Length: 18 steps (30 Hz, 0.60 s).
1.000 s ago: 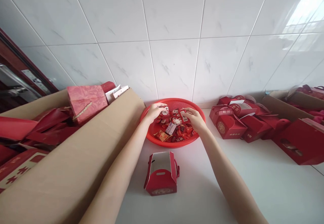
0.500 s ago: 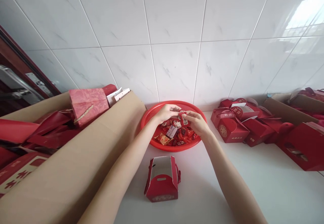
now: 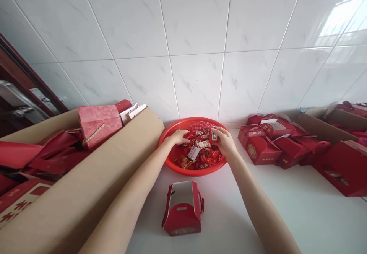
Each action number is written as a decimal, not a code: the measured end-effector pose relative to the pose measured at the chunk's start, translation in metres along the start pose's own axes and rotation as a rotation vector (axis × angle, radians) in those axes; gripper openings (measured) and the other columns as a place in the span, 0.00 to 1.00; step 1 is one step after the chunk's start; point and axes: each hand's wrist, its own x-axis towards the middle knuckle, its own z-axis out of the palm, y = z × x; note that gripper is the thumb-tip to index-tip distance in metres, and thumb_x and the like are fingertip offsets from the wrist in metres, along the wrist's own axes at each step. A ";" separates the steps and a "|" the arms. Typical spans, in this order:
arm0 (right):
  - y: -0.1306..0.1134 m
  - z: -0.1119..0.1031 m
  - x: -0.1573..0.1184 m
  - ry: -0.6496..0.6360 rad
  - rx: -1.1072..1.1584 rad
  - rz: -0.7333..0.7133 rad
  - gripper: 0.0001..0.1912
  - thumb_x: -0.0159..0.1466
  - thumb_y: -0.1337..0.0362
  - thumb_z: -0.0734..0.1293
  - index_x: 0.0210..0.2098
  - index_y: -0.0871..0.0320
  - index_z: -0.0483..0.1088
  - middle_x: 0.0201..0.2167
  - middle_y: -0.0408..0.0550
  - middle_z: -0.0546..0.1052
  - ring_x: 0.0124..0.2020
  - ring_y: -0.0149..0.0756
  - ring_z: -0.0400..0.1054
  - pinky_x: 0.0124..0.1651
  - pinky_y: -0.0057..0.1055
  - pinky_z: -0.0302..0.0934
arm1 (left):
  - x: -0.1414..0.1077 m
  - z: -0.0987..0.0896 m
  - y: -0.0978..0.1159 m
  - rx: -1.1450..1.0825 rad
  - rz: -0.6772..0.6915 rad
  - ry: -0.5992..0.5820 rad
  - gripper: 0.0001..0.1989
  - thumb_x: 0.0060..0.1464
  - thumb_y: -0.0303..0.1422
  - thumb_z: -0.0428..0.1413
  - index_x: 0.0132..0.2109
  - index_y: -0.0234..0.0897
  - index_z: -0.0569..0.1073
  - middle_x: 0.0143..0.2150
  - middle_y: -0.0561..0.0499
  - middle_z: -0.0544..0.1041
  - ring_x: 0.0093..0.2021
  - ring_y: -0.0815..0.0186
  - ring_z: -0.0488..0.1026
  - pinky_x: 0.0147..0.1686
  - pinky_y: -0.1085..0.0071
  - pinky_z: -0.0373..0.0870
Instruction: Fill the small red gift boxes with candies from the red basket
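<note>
My left hand (image 3: 178,137) is inside the left part of a red plastic basket (image 3: 195,172), its thumb and fingers closed around a red-wrapped sweet (image 3: 188,135). My right hand (image 3: 225,140), at the basket's right side, pinches a small red packet (image 3: 214,135) with a pale printed label. Beneath and between both hands lies a heap of wrapped sweets (image 3: 205,155), mostly red, some gold. A pale printed packet (image 3: 194,153) rests on the heap. In front of the basket stands a red gift box (image 3: 182,219) with its top open and a white inside.
At left, a large cardboard carton (image 3: 114,166) holds red boxes and a pink patterned bag (image 3: 100,126). Several closed red boxes (image 3: 263,148) stand to the right on the white tabletop (image 3: 229,215), beside another carton (image 3: 312,126). A tiled wall (image 3: 197,82) rises behind.
My hands have moved apart. The left has gone left and down onto the sweets; the right keeps the red packet and has shifted slightly right. The view has tilted slightly up.
</note>
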 end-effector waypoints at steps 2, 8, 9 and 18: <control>0.000 -0.001 0.001 0.012 -0.006 -0.008 0.14 0.47 0.56 0.77 0.30 0.56 0.74 0.25 0.41 0.78 0.26 0.34 0.73 0.26 0.28 0.66 | 0.001 0.002 0.002 0.051 0.019 -0.036 0.14 0.39 0.36 0.68 0.38 0.42 0.80 0.52 0.47 0.80 0.56 0.51 0.73 0.47 0.70 0.68; 0.000 0.000 0.001 0.042 0.002 -0.024 0.13 0.47 0.57 0.76 0.28 0.55 0.74 0.25 0.42 0.78 0.26 0.37 0.74 0.26 0.29 0.66 | 0.005 -0.003 0.001 0.146 0.029 -0.134 0.08 0.37 0.34 0.68 0.27 0.41 0.76 0.35 0.50 0.81 0.41 0.56 0.77 0.37 0.70 0.67; 0.000 0.000 0.001 0.050 0.001 -0.027 0.13 0.47 0.57 0.76 0.28 0.55 0.75 0.25 0.42 0.78 0.26 0.38 0.74 0.26 0.30 0.65 | 0.005 -0.004 0.002 0.149 0.027 -0.131 0.09 0.39 0.37 0.67 0.30 0.42 0.77 0.35 0.50 0.81 0.41 0.56 0.77 0.37 0.70 0.68; 0.000 0.001 0.002 0.140 0.014 -0.036 0.13 0.44 0.57 0.76 0.28 0.54 0.76 0.28 0.42 0.79 0.27 0.36 0.71 0.24 0.28 0.61 | 0.024 -0.005 -0.007 0.040 -0.040 -0.230 0.16 0.19 0.30 0.72 0.19 0.41 0.74 0.17 0.52 0.74 0.23 0.58 0.74 0.27 0.67 0.69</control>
